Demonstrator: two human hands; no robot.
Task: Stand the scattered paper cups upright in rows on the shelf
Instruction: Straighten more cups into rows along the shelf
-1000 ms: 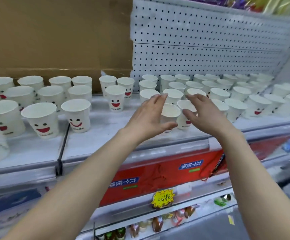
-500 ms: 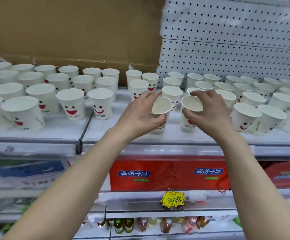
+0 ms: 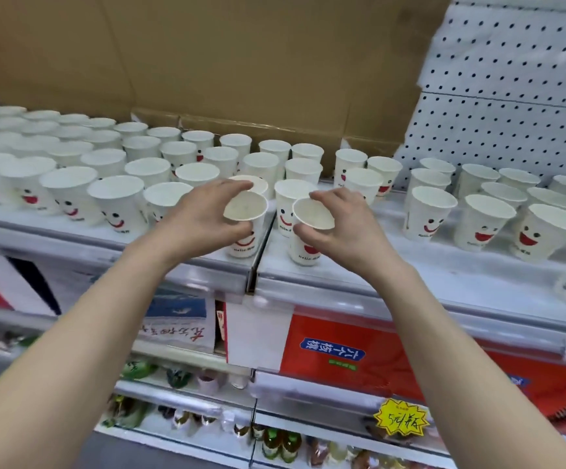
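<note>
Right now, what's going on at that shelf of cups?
A person holds two white paper cups printed with red smiley faces, one per hand. The left hand grips the left cup by its rim; the right hand grips the right cup beside it. Both are upright at the front of the white shelf, near the seam between two sections; whether they rest on it is unclear. Tidy rows of cups stand to the left, a looser group to the right.
</note>
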